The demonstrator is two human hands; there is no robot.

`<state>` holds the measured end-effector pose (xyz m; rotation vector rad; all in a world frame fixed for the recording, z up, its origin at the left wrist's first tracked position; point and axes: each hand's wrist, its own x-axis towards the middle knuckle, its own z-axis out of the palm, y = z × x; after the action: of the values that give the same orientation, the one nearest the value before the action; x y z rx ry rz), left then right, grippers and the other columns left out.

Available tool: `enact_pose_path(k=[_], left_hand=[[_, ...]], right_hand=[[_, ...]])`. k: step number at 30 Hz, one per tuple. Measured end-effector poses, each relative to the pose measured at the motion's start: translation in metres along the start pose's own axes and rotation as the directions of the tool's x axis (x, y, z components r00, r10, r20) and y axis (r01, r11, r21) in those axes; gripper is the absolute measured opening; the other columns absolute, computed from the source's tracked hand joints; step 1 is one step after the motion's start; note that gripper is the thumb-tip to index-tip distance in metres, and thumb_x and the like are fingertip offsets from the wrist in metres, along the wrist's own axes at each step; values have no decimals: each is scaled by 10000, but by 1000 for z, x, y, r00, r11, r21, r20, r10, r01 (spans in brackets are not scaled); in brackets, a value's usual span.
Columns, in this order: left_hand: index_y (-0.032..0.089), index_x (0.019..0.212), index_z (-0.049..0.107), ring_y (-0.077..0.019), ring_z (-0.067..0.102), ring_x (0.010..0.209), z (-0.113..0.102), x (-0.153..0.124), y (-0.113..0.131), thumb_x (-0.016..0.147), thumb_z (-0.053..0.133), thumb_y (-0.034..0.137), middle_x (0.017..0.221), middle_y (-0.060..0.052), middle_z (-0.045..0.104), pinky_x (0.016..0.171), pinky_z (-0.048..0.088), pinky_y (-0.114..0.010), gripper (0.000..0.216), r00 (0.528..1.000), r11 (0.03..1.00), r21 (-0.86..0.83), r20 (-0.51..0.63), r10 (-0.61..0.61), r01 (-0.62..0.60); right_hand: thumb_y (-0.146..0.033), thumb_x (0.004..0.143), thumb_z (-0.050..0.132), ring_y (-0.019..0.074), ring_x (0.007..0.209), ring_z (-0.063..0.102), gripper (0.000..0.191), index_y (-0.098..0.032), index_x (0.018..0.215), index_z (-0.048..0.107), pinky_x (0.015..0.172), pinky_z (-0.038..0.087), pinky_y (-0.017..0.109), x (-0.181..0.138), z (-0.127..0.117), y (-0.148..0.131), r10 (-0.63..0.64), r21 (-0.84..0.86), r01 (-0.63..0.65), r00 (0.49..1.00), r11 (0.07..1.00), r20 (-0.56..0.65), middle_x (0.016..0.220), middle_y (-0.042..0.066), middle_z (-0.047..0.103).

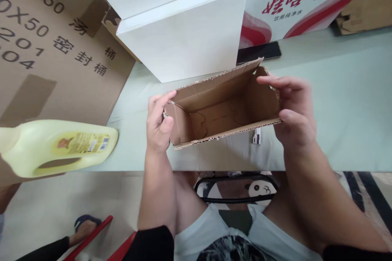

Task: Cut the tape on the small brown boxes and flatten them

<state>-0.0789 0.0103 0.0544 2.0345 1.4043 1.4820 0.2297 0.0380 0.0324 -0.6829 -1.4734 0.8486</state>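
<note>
Cardboard box (220, 106), open-topped: left hand (157, 124) and right hand (292, 110) fingers closed on its ends; yellow bottle (58, 147) well left of box.

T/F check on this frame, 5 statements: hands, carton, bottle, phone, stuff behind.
1. Both hands grip the open brown corrugated cardboard box, the left hand at one end and the right hand at the other. True.
2. The box is full of packing foam. False: its inside is bare cardboard.
3. A pale yellow plastic jug with a handle lies on its side to the left. True.
4. The jug stands inside the box. False: it lies apart from the box, at the left edge of the pale green table.
5. A dark flat phone lies on the table behind the box, by a large white carton. True.
</note>
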Motion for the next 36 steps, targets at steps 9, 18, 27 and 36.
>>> enact_pose_path(k=[9, 18, 27, 36], left_hand=[[311, 1192, 770, -325, 410, 1533, 8, -4, 1, 980, 113, 778, 1526, -27, 612, 1289, 248, -599, 834, 966, 991, -55, 235, -106, 122], [280, 1372, 615, -373, 490, 1463, 18, -6, -16, 905, 669, 622, 1452, -118, 614, 1220, 390, -626, 582, 985, 996, 0, 144, -90, 91], [370, 1506, 463, -357, 372, 1537, 16, -8, -14, 891, 703, 572, 1591, -108, 440, 1226, 364, -604, 691, 992, 998, 46, 115, -41, 36], [320, 1363, 652, -457, 339, 1535, 9, -6, 0, 639, 875, 697, 1507, -130, 491, 1219, 353, -692, 846, 932, 975, 221, 354, -84, 4]], right_hand=[[-642, 950, 533, 327, 1336, 614, 397, -306, 1135, 637, 1175, 456, 602, -2, 1, 6, 11, 42, -13, 999, 999, 48, 1110, 61, 714], [-542, 898, 689, 329, 1481, 482, 571, -322, 1390, 499, 1152, 487, 559, -5, 4, 28, 96, -195, -108, 993, 975, -71, 1567, 112, 511], [-568, 892, 687, 333, 1444, 534, 723, -314, 1509, 409, 1112, 527, 523, -7, -1, 37, 197, -146, -190, 980, 971, 35, 1602, 132, 495], [-587, 889, 682, 331, 1495, 473, 582, -331, 1391, 534, 1170, 460, 551, -8, 0, 39, 195, -199, -191, 981, 961, 2, 1670, 113, 412]])
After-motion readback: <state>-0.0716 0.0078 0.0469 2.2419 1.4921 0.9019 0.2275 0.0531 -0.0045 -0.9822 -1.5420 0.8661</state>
